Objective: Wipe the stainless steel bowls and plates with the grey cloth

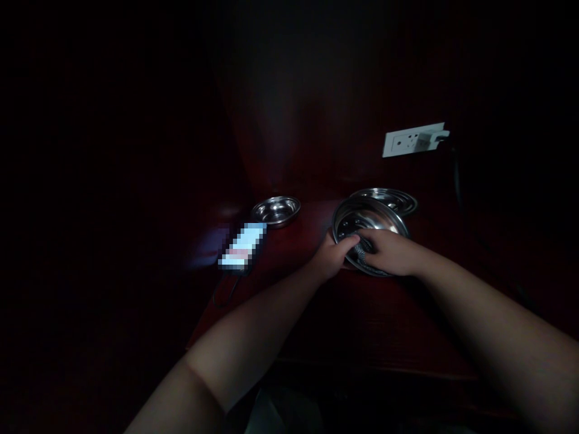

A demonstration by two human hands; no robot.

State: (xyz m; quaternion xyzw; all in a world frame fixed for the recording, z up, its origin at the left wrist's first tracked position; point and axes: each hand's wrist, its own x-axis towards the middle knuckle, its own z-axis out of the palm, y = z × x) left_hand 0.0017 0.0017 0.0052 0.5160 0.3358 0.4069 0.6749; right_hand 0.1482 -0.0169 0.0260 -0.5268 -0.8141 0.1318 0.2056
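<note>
A shiny metal bowl (379,218) is tilted toward me above the dark red table. My left hand (332,258) is closed on its left rim, thumb over the edge and the other fingers hidden behind the wall. Inside the bowl, my right hand (392,251) presses a grey, rough-textured scrubber or cloth (360,248) against the lower left inner wall; the dim light hides its exact kind. Behind the held bowl lies a second round metal dish (404,198), partly covered by it.
A small metal bowl (277,208) stands at the back left. Nearer to me is a lit phone (243,246), its screen blurred, with a thin cord by it. A white wall socket (407,141) holds a plug with a hanging cable. The table's front edge (371,369) is dim.
</note>
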